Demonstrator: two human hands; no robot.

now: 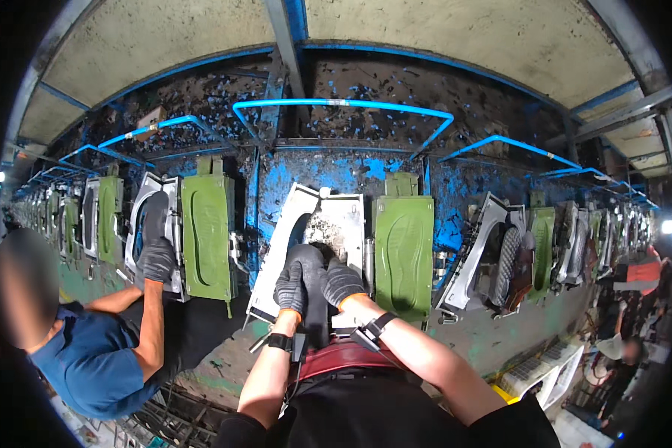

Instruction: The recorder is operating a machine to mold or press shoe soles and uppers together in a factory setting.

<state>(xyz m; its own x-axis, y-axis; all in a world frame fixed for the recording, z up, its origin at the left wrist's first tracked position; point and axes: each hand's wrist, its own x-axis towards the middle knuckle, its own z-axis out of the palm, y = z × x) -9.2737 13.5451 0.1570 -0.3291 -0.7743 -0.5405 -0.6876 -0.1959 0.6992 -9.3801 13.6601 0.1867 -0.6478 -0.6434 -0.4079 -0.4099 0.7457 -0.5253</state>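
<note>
In front of me stands an opened metal mould, with a pale hinged frame (282, 233) on its left and a speckled, worn plate (343, 222) behind my hands. A dark grey, shoe-shaped piece (315, 313) lies lengthwise over it, its near end towards my waist. My left hand (290, 287), in a grey striped glove, closes round the left side of this piece. Gloved alike, my right hand (341, 282) grips it from the right, the fingertips partly hidden. Right of the mould is a green panel (403, 254) with a sole-shaped outline.
Similar moulds with green panels (207, 235) line both sides. At left a co-worker in a blue shirt (93, 366) has a gloved hand (157, 260) on a mould. Blue rails (343, 103) run behind the moulds. A white crate (556, 369) stands at the lower right.
</note>
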